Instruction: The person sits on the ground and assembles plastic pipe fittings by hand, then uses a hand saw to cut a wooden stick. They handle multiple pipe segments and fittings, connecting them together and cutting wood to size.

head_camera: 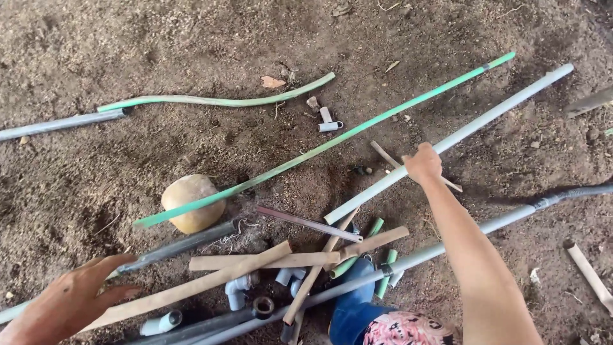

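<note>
A person looks down at bare soil strewn with pipes. The right hand (pixel 422 163) is closed around a long grey pipe (pixel 460 137), gripping it midway along its length, up and right of a round tan stone (pixel 191 202). The left hand (pixel 67 300), fingers spread wide and holding nothing, hovers below and left of the stone, near a tan pipe (pixel 191 287). The sorting looks barely begun: most pieces lie jumbled to the stone's lower right. Two long green pipes, one curved green hose, several grey pipes and about four tan lengths are visible.
</note>
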